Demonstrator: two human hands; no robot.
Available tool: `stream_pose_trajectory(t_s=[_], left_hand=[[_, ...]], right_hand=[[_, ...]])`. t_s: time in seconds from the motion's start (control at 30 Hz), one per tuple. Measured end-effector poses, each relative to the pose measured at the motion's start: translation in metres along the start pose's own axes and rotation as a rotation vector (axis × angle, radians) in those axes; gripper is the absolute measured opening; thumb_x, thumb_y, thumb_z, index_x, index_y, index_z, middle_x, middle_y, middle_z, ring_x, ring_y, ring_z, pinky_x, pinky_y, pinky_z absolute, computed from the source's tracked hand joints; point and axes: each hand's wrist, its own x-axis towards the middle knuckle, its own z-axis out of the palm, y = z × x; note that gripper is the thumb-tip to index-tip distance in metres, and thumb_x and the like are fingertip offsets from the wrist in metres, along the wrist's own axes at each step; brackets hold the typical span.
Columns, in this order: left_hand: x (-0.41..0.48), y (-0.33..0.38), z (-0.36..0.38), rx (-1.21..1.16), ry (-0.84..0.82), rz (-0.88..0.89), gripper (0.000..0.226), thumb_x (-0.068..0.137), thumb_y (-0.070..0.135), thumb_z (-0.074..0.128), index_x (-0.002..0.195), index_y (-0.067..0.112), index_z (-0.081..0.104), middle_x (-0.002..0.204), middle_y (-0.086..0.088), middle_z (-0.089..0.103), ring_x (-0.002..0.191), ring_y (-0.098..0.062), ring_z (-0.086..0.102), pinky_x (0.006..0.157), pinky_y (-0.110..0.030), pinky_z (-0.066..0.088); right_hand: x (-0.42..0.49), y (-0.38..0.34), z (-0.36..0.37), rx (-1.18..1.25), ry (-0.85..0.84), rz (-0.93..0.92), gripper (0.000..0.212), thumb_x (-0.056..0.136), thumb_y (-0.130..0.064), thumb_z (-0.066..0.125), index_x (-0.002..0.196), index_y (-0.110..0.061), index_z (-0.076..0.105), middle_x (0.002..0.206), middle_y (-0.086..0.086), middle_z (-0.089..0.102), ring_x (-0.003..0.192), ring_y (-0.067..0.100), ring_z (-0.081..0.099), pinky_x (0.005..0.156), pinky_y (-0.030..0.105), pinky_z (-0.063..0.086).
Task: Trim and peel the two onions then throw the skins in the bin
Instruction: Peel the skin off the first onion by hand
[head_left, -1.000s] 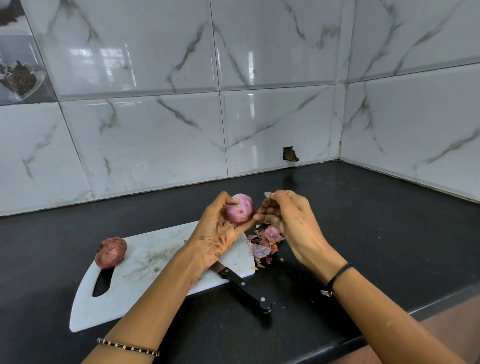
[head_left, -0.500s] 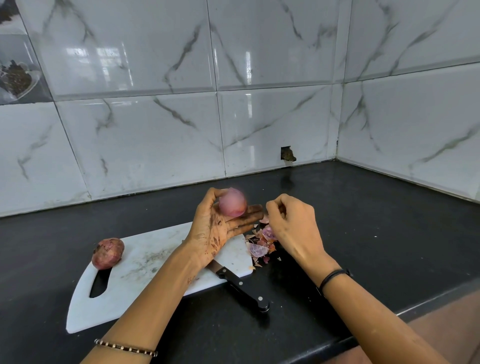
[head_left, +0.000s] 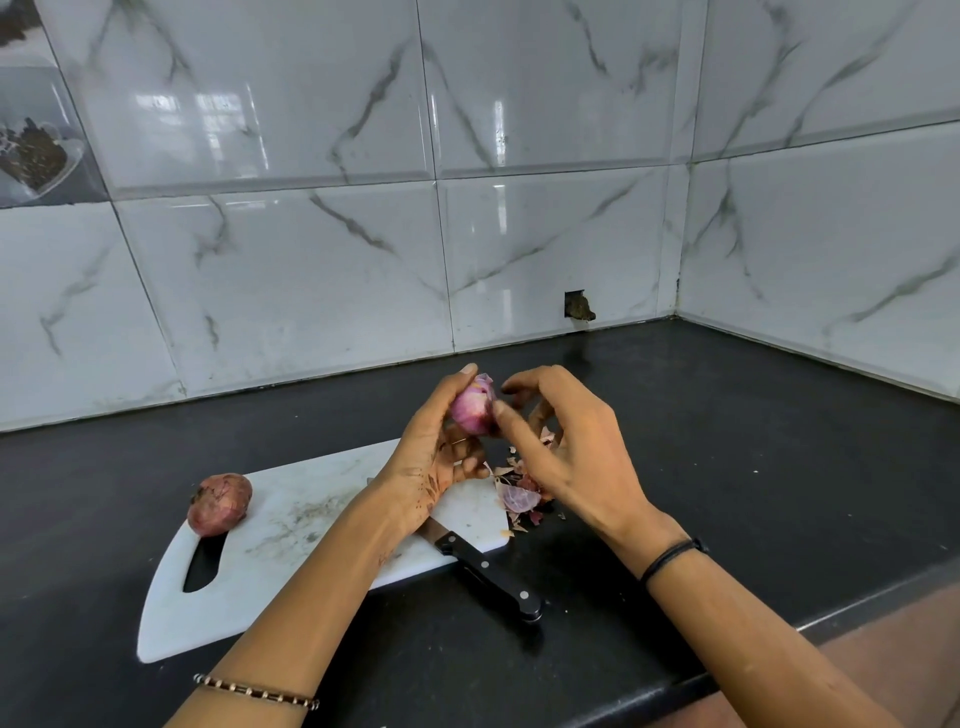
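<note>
My left hand (head_left: 434, 457) grips a partly peeled pink onion (head_left: 471, 408) above the right end of the white cutting board (head_left: 291, 525). My right hand (head_left: 566, 457) is at the onion's right side, its thumb on the onion and its fingers curled over the top. A second onion (head_left: 220, 503), still in its brown skin, lies at the board's left end. Loose skins (head_left: 519, 496) are heaped on the black counter just right of the board, partly hidden by my right hand.
A black-handled knife (head_left: 491, 579) lies across the board's front right corner, blade under my left wrist, handle on the counter (head_left: 753, 467). Marble-tiled walls meet in a corner at the back right. The counter's front edge runs at the lower right.
My right hand, which had dropped towards the skin heap half a second ago, has come back up to the onion. My left hand has turned the onion and raised it slightly.
</note>
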Motion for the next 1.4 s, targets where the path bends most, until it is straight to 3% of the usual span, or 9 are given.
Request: stream_pose_trajectory(t_s=[0.17, 0.3, 0.47, 0.97, 1.2, 1.4], left_hand=[[-0.0049, 0.0006, 0.0017, 0.002, -0.052, 0.022, 0.036, 0.091, 0.053, 0.063, 0.107, 0.023, 0.075, 0.077, -0.006, 0.065, 0.049, -0.012, 0.051, 0.049, -0.027, 0.051], [-0.0074, 0.0015, 0.0035, 0.029, -0.078, 0.035, 0.038, 0.086, 0.056, 0.063, 0.103, 0.025, 0.076, 0.071, -0.002, 0.063, 0.048, -0.013, 0.044, 0.047, -0.027, 0.049], [-0.0062, 0.0016, 0.0019, 0.041, -0.087, 0.025, 0.05, 0.084, 0.059, 0.063, 0.106, 0.015, 0.075, 0.068, -0.003, 0.058, 0.046, -0.012, 0.041, 0.046, -0.026, 0.048], [-0.005, 0.0011, 0.0047, 0.107, -0.052, 0.056, 0.035, 0.09, 0.058, 0.061, 0.087, 0.026, 0.076, 0.056, 0.003, 0.048, 0.039, -0.008, 0.027, 0.04, -0.02, 0.031], [-0.0042, 0.0018, 0.0053, 0.16, -0.046, 0.055, 0.046, 0.087, 0.062, 0.062, 0.092, 0.017, 0.072, 0.058, 0.002, 0.048, 0.039, -0.007, 0.026, 0.041, -0.021, 0.029], [-0.0045, 0.0012, 0.0047, 0.136, -0.056, 0.061, 0.047, 0.09, 0.059, 0.06, 0.097, 0.013, 0.068, 0.054, 0.004, 0.047, 0.039, -0.007, 0.026, 0.042, -0.022, 0.029]], right_hand=[[0.0007, 0.0053, 0.0029, -0.045, -0.016, -0.106, 0.039, 0.089, -0.046, 0.076, 0.123, -0.029, 0.068, 0.11, -0.014, 0.056, 0.085, 0.01, 0.06, 0.069, 0.032, 0.055], [0.0024, 0.0088, 0.0033, -0.024, 0.017, -0.091, 0.034, 0.085, -0.038, 0.082, 0.114, -0.024, 0.072, 0.105, -0.013, 0.059, 0.078, 0.008, 0.057, 0.068, 0.035, 0.055], [0.0025, 0.008, 0.0056, 0.035, -0.022, -0.061, 0.023, 0.085, -0.035, 0.082, 0.097, -0.02, 0.07, 0.098, -0.012, 0.059, 0.076, 0.014, 0.06, 0.066, 0.04, 0.055], [0.0012, 0.0074, 0.004, 0.063, -0.039, -0.065, 0.035, 0.087, -0.041, 0.078, 0.11, -0.023, 0.06, 0.102, -0.015, 0.055, 0.072, 0.014, 0.057, 0.064, 0.037, 0.052], [0.0014, 0.0063, 0.006, 0.062, -0.081, -0.072, 0.018, 0.09, -0.031, 0.076, 0.09, -0.02, 0.062, 0.091, -0.011, 0.052, 0.07, 0.018, 0.054, 0.063, 0.045, 0.051], [0.0012, 0.0043, 0.0025, 0.05, -0.011, 0.003, 0.038, 0.081, -0.047, 0.081, 0.102, -0.026, 0.057, 0.085, -0.008, 0.056, 0.071, 0.016, 0.056, 0.065, 0.034, 0.051]])
